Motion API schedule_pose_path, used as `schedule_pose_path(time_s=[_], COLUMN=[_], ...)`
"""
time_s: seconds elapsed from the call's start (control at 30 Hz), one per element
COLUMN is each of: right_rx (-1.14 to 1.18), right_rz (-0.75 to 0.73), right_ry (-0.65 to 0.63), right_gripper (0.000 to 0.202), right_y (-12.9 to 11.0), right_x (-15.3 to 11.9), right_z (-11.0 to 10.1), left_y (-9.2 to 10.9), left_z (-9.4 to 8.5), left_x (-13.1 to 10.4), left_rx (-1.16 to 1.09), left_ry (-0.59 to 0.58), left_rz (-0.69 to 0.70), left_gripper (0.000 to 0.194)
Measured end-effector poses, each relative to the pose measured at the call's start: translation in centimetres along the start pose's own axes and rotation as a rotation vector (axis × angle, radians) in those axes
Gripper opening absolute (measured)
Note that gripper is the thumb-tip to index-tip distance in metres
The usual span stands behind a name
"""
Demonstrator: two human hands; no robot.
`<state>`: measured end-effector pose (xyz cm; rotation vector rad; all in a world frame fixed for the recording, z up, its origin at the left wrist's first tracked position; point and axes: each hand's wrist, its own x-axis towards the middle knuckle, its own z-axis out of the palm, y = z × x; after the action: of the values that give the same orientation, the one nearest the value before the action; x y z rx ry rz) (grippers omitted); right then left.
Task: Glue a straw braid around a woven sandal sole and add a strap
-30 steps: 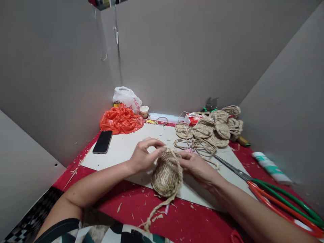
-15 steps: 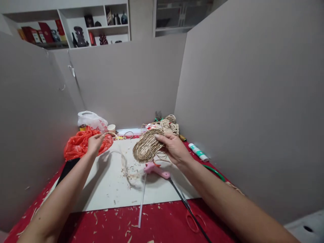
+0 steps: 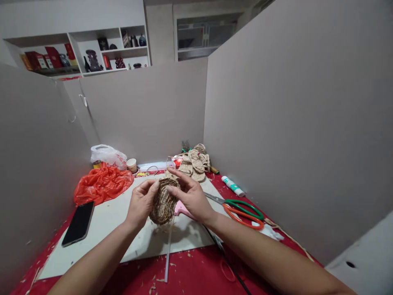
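A woven straw sole (image 3: 164, 205), oval and made of coiled cord rows, is held up between both hands above the white board (image 3: 123, 246). My left hand (image 3: 143, 200) pinches its upper left edge between thumb and fingers. My right hand (image 3: 192, 198) grips the upper right edge, its thumb on the face and its forefinger stretched out beyond the rim. Behind and below the sole lies a pink hot glue gun (image 3: 181, 209), partly hidden by my right hand. A clear glue stick (image 3: 168, 256) sticks out of it towards me.
Scissors with green and orange handles (image 3: 242, 209) lie right, near a white-green roll (image 3: 233, 186). Red-handled scissors (image 3: 227, 270) lie in front. A phone (image 3: 78, 223), an orange plastic bag (image 3: 102, 182) and a paper cup (image 3: 132, 165) stand left. Woven straw pieces (image 3: 196, 162) are piled behind. Grey panels surround the table.
My left hand has come in from the left and taken hold of the sole. My right hand has brought the sole lower and nearer, now turned more upright. The view has tilted up slightly.
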<state>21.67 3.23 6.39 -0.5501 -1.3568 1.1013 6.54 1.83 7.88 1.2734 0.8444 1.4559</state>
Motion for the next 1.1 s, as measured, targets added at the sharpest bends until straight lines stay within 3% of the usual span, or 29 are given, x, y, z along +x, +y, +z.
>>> schedule_pose_path(time_s=[0.1, 0.17, 0.33, 0.6, 0.77, 1.0, 1.1], right_rx=[0.011, 0.018, 0.032, 0.131, 0.116, 0.061, 0.090], right_rz=[-0.046, -0.033, 0.045, 0.092, 0.159, 0.197, 0.211], right_ry=[0.010, 0.024, 0.023, 0.049, 0.017, 0.025, 0.037], right_gripper=[0.053, 0.042, 0.018, 0.026, 0.018, 0.019, 0.020], right_y=[0.0, 0.1, 0.2, -0.2, 0.0, 0.1, 0.2], right_x=[-0.4, -0.6, -0.8, -0.6, -0.5, -0.8, -0.8], right_z=[0.5, 0.7, 0.9, 1.0, 1.0, 0.9, 1.0], left_y=[-0.1, -0.1, -0.2, -0.8, -1.0, -1.9, -1.9], left_z=[0.1, 0.3, 0.7, 0.0, -0.1, 0.0, -0.2], left_x=[-0.5, -0.9, -1.3, -1.4, -0.9, -1.2, -1.4], left_rx=[-0.104, -0.150, -0.019, 0.079, 0.064, 0.110, 0.117], left_ry=[0.069, 0.072, 0.093, 0.139, 0.203, 0.199, 0.140], left_rz=[-0.024, -0.033, 0.061, 0.155, 0.147, 0.137, 0.124], left_gripper=[0.021, 0.021, 0.021, 0.015, 0.018, 0.022, 0.024])
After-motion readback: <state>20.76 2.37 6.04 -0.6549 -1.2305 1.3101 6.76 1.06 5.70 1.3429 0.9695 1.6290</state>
